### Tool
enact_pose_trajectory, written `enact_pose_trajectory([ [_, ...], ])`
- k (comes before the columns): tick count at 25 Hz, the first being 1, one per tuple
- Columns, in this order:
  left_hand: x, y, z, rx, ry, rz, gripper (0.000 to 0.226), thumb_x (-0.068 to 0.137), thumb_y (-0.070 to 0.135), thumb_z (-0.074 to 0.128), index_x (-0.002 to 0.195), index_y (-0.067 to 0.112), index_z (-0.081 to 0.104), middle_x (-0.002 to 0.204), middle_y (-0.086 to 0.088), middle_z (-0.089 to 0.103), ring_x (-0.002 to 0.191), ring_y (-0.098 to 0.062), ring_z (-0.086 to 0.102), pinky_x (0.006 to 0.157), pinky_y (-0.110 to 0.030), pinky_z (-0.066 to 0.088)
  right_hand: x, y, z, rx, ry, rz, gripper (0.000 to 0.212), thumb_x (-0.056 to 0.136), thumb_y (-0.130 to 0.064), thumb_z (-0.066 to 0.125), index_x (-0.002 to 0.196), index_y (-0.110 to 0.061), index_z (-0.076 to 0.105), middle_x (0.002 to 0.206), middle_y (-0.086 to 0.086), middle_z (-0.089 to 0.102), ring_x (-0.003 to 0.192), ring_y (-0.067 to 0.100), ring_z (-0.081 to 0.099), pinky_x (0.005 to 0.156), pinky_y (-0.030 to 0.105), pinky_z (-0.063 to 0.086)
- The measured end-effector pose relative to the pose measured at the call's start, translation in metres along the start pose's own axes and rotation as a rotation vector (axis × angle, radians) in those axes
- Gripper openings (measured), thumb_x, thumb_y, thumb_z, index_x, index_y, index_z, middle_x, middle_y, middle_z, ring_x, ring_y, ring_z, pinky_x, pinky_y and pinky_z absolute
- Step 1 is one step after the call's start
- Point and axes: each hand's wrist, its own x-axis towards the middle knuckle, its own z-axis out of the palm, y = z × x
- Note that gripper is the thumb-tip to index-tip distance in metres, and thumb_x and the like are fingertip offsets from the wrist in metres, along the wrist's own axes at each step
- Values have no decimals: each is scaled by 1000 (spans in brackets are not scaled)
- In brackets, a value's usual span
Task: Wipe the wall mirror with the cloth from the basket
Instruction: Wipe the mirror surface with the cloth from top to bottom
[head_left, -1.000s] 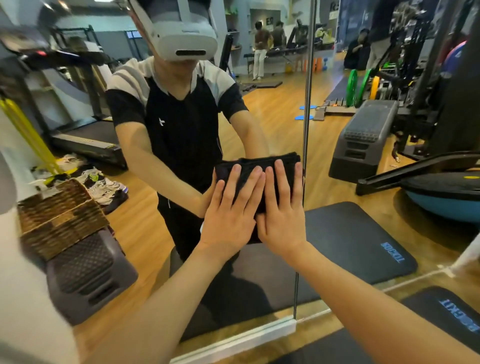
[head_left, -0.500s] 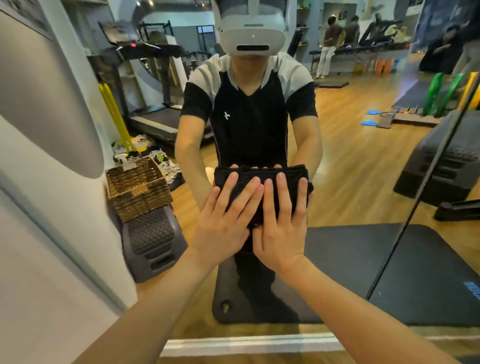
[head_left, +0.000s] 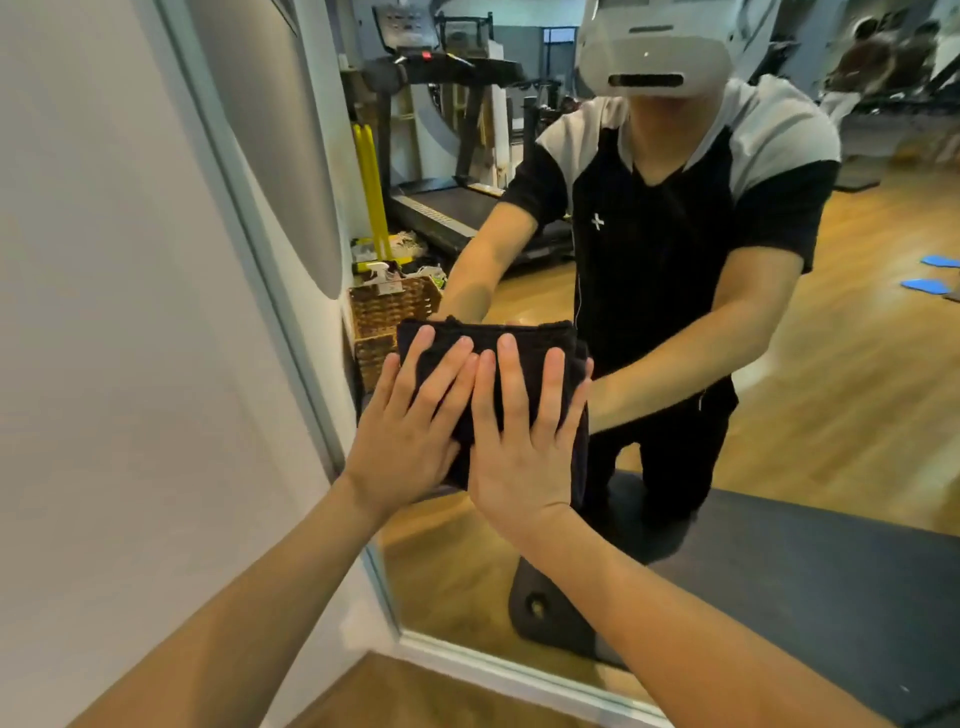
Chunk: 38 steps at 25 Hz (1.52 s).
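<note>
A folded black cloth is pressed flat against the wall mirror, close to the mirror's left edge. My left hand lies flat on the cloth's left half with its fingers spread. My right hand lies flat on the right half, side by side with the left. Both palms cover most of the cloth; only its top strip and right edge show. The wicker basket appears only as a reflection, just above and left of the cloth.
A white wall meets the mirror's pale frame on the left. The mirror reflects a person in a headset, a treadmill, a dark floor mat and wooden flooring. Real wood floor shows below the frame.
Both hands have slid the cloth leftward along the mirror, from near the vertical pane seam to the left frame edge. My view has swung left with them.
</note>
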Motion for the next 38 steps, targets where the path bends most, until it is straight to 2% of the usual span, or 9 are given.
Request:
enact_pose_trajectory([
  [4, -41, -72, 3, 90, -54, -33, 86, 99, 28, 61, 164, 9, 8, 172, -11, 0, 156, -45, 8, 125, -61, 16, 16, -65, 33, -30, -42, -87, 80, 98, -29, 51, 164, -7, 11, 168, 16, 11, 153, 45, -2, 122, 68, -7],
  [9, -71, -115, 8, 127, -29, -73, 82, 102, 32, 54, 163, 5, 5, 172, -10, -6, 157, -43, 2, 125, -62, 12, 22, -106, 53, 32, -133, -167, 77, 100, -33, 44, 165, -8, 11, 170, 17, 9, 154, 44, -5, 124, 65, -7],
  [13, -84, -103, 22, 122, -50, -123, 70, 103, 32, 54, 157, -3, 27, 171, -15, -5, 155, -48, 5, 125, -64, 13, 6, -90, 56, 10, -143, -281, 77, 98, -36, 38, 165, -10, 10, 170, 16, 6, 154, 41, -8, 125, 62, -8],
  [18, -128, -57, 34, -42, -171, -173, 78, 101, 43, 36, 157, -8, 21, 166, -29, 8, 152, -56, 5, 126, -62, 7, -50, -76, 78, -40, -140, -339, 72, 105, -37, 43, 165, -13, 12, 171, 9, 10, 155, 36, -4, 127, 60, -4],
  [22, -154, -1, 50, -128, -272, -168, 107, 86, 59, 65, 152, -15, 26, 161, -37, 13, 147, -66, 5, 122, -71, 12, -108, -45, 82, -40, -143, -346, 59, 110, -26, 39, 164, -16, 20, 170, 3, 20, 156, 34, 3, 127, 57, 11],
  [24, -156, 35, 59, -155, -288, -191, 113, 84, 63, 68, 154, -13, 23, 162, -36, 11, 146, -68, 5, 119, -73, 15, -128, -25, 71, -3, -138, -319, 55, 111, -22, 37, 164, -16, 24, 169, 3, 24, 157, 34, 5, 126, 55, 17],
  [29, -128, 138, 70, -195, -244, -179, 110, 86, 62, 70, 155, -12, 25, 165, -31, 6, 147, -65, 4, 122, -70, 8, -168, 60, 17, -82, -281, -276, 68, 105, -21, 45, 165, -13, 13, 173, 7, 6, 159, 35, -3, 127, 55, 13],
  [32, -87, 193, 68, -216, -198, -127, 110, 91, 59, 66, 160, -6, 8, 166, -29, 1, 147, -65, 5, 122, -71, 7, -170, 119, -24, -100, -282, -248, 72, 101, -19, 45, 165, -13, 12, 173, 7, -3, 159, 34, -6, 128, 55, 11],
  [38, 32, 239, 26, -243, -37, -69, 93, 100, 49, 55, 161, -2, 6, 168, -26, -8, 151, -59, 3, 122, -71, 5, -107, 196, -103, -176, -194, -216, 64, 104, -15, 41, 163, -8, 18, 171, 13, 9, 158, 38, 0, 126, 59, 19],
])
